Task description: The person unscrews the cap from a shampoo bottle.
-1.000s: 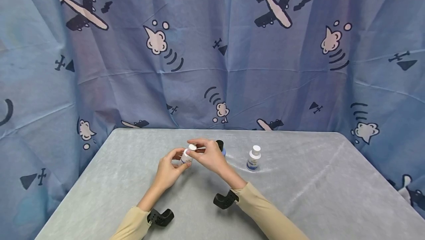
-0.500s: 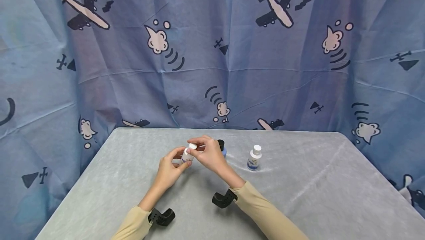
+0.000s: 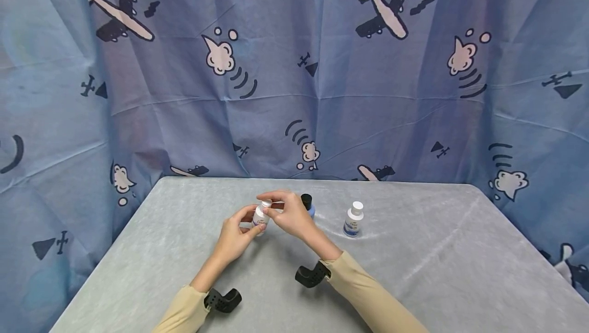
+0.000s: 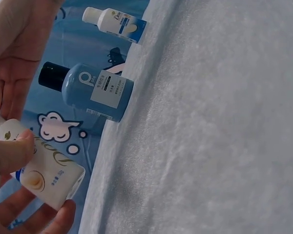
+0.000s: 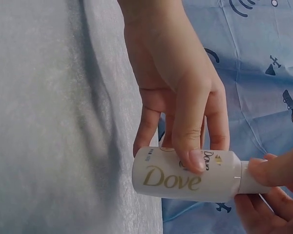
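A small white Dove bottle (image 3: 259, 217) is held up over the table, between both hands. My left hand (image 3: 232, 237) grips its body, thumb on one side and fingers on the other. At the top, the thumb and fingers of my right hand (image 3: 293, 215) pinch the white cap (image 5: 253, 179). The cap sits on the bottle's neck, partly covered by the fingers. In the right wrist view the gold Dove lettering shows on the bottle. Behind the right hand stands a blue bottle with a black cap (image 4: 53, 76), largely hidden in the head view.
Another white bottle (image 3: 353, 219), with a blue lower label, stands upright on the table to the right of the hands. Light grey cloth covers the table (image 3: 437, 261). A blue curtain (image 3: 276, 77) with airplane prints hangs behind its far edge.
The white bottle has tipped slightly more upright in the left hand. The right hand's fingers have shifted a little leftward over the cap. The standing bottles have stayed put.
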`<state>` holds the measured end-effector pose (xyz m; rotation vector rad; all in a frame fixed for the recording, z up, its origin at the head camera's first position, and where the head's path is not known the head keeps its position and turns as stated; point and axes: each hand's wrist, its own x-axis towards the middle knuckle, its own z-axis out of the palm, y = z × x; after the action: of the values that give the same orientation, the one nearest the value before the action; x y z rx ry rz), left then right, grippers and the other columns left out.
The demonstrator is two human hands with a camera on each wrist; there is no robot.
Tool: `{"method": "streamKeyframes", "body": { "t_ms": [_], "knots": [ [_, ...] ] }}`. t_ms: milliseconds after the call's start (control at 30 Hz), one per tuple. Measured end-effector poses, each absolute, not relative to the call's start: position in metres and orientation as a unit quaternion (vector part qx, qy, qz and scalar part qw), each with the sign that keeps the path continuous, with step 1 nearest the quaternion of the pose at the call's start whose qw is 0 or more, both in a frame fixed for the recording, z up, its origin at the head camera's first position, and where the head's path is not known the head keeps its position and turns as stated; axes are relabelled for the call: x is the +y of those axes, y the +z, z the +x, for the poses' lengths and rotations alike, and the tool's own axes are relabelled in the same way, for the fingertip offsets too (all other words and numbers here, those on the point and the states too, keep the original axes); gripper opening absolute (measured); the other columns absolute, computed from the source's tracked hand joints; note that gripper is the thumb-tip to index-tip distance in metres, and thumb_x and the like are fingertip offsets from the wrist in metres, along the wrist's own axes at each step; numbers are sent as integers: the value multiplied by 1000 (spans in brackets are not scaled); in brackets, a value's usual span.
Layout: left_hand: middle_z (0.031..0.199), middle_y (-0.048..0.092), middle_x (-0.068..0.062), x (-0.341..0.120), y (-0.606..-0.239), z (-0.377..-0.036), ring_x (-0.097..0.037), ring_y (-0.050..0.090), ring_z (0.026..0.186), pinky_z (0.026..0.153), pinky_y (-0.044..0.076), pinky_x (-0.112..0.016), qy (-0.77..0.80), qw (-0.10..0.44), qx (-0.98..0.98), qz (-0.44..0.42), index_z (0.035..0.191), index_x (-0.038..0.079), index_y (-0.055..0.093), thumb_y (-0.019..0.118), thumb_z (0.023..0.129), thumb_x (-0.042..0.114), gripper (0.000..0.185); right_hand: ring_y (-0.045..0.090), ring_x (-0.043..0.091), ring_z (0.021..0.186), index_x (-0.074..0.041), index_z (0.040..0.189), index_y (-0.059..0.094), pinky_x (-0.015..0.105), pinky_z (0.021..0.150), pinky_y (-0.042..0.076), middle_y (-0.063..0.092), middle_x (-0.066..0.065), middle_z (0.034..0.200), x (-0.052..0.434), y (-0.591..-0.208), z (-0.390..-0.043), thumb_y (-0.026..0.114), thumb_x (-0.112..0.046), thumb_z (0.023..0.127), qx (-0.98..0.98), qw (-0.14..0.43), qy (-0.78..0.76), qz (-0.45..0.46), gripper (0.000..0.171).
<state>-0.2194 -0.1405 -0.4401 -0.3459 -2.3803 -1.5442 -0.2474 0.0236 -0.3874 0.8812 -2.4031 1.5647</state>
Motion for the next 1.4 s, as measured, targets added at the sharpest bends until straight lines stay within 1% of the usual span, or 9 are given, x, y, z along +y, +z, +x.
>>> {"method": "streamKeyframes", "body": {
  "t_ms": [100,200,333,433,533,733,1000,1233,1400],
  "knots": [
    [98,70,-15,-140,-441,-220,-28,67,91,67,56,-22,-531,160,-825,-108,117,4,63,79,77,9,43,67,28,104,-1,114,68,30,88,55,68,16,115,23,-388,-248,64,6,84,-801,62,516,299,31],
    [95,70,-13,-140,-442,-220,-26,67,88,67,56,-25,-527,175,-826,-98,114,5,64,82,74,10,44,68,26,102,-2,116,66,32,87,55,69,14,115,23,-388,-248,66,0,85,-803,61,515,295,31],
    [94,71,-10,-140,-441,-219,-22,66,86,66,56,-25,-520,191,-828,-87,112,8,65,84,72,13,44,70,23,93,-7,114,68,28,75,58,70,9,112,24,-388,-247,72,-15,84,-819,81,500,268,32],
    [94,71,-9,-140,-441,-219,-21,66,85,63,54,-22,-517,193,-830,-81,111,10,66,85,71,14,44,70,20,85,-10,109,69,22,65,55,69,7,109,24,-389,-246,75,-22,82,-831,102,483,255,30],
    [95,71,-10,-140,-440,-218,-22,66,86,62,54,-21,-519,188,-829,-84,112,10,65,84,71,12,45,69,18,80,-9,105,70,19,63,53,68,6,105,24,-390,-247,77,-24,81,-834,113,479,251,29],
    [98,69,-12,-138,-439,-217,-23,66,89,65,55,-21,-522,173,-829,-99,115,8,64,80,76,8,42,69,18,76,-7,99,71,18,64,53,68,9,97,23,-392,-247,78,-16,79,-829,135,480,252,23],
    [100,69,-15,-138,-442,-217,-26,66,92,67,56,-20,-530,164,-825,-107,118,6,63,76,78,5,42,69,20,81,-3,103,72,16,70,55,66,12,95,21,-392,-247,75,-6,81,-824,114,489,264,23],
    [104,68,-18,-139,-444,-217,-31,66,97,71,58,-25,-538,141,-822,-120,123,2,60,73,82,3,43,68,23,91,-3,107,71,22,77,56,69,13,106,22,-391,-246,69,1,84,-818,90,494,280,24],
    [107,68,-17,-139,-443,-217,-29,66,99,74,57,-26,-531,126,-830,-117,127,3,57,72,84,7,45,69,27,99,-5,110,69,26,84,56,67,13,113,23,-389,-244,62,6,85,-817,62,496,288,28]
  ]
}}
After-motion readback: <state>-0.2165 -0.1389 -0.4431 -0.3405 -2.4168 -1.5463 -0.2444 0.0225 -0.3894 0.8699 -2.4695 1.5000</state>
